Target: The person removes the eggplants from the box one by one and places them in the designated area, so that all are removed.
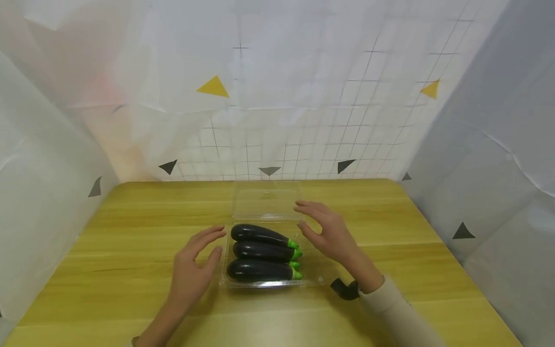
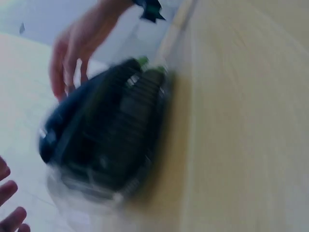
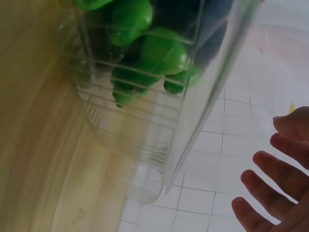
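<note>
Several dark eggplants [image 1: 262, 251] with green stem ends lie side by side in a clear plastic clamshell box [image 1: 313, 270], stems to the right. Its transparent lid [image 1: 266, 202] is folded back flat behind it on the table. My left hand [image 1: 192, 272] hovers by the box's left side, fingers loosely bent and holding nothing. On the other side, my right hand [image 1: 327, 231] hangs above the right rear corner, thumb and fingers apart. In the right wrist view, green stems [image 3: 161, 53] show through the ribbed box wall, apart from the fingers [image 3: 277, 176]. The left wrist view is blurred.
The box stands on a wood-grain table [image 1: 143, 231]. White sheeting [image 1: 299, 62] with grid lines and triangle marks encloses the back and sides. A black curved piece [image 1: 345, 290] sits at my right wrist.
</note>
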A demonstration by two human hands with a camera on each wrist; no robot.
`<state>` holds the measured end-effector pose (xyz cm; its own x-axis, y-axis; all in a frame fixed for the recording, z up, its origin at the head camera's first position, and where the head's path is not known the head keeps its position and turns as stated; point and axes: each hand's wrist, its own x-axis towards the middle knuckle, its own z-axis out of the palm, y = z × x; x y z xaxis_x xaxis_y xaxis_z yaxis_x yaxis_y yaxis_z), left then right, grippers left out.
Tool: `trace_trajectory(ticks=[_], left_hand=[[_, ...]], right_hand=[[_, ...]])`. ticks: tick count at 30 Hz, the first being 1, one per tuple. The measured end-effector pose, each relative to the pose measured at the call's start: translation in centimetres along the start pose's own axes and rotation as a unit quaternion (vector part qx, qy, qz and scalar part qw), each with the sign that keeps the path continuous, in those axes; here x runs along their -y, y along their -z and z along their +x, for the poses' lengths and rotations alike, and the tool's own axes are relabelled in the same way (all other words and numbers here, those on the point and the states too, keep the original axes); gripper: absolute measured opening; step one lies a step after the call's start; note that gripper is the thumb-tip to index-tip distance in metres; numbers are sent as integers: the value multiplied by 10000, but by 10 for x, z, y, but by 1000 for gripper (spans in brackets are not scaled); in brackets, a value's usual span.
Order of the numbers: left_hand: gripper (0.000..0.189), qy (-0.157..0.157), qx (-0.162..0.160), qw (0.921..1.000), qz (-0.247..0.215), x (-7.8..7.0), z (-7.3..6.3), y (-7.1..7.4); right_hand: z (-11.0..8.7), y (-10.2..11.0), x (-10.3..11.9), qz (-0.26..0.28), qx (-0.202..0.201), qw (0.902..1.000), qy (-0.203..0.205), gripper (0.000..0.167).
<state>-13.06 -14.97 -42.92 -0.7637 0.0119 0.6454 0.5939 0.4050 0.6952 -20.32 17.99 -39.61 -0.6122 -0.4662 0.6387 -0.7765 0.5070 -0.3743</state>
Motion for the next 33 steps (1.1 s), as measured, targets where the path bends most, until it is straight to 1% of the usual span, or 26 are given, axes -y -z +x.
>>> trace_trajectory(ticks=[2,6,10,14,17,21,23,28,30,33], left_hand=[[41,91,155,9998,-14,9,-3,0],[33,344,596,9975,-146,21,-9,0],[33,420,912,9945,-300,31,-15,-1],[38,446,1014,9923,-553,37,-20,-3],[39,512,1044,9912,-636,39,-21,-4],[37,563,1099,9904,-614,40,-22,-4],[37,468,1116,9909,-582,41,-22,-5],[44,3,1135,9932,-241,45,-23,-5],[45,-82,1147,9933,-121,46,-23,-5],[43,-93,1159,9932,-117,46,-24,-5]], right_hand=[[-1,-2,0,48,7,10000,-7,41],[-1,-4,2,121,71,9999,-8,39],[1,-7,3,149,282,9995,14,38],[4,-8,6,209,570,9981,-77,39],[7,-8,7,277,754,9966,-158,39],[13,-6,12,323,1013,9940,-238,39],[17,-4,15,355,1184,9919,-304,39],[27,-5,18,509,1679,9834,-469,38],[30,-6,19,558,1817,9803,-530,38],[35,-9,19,690,1934,9767,-627,38]])
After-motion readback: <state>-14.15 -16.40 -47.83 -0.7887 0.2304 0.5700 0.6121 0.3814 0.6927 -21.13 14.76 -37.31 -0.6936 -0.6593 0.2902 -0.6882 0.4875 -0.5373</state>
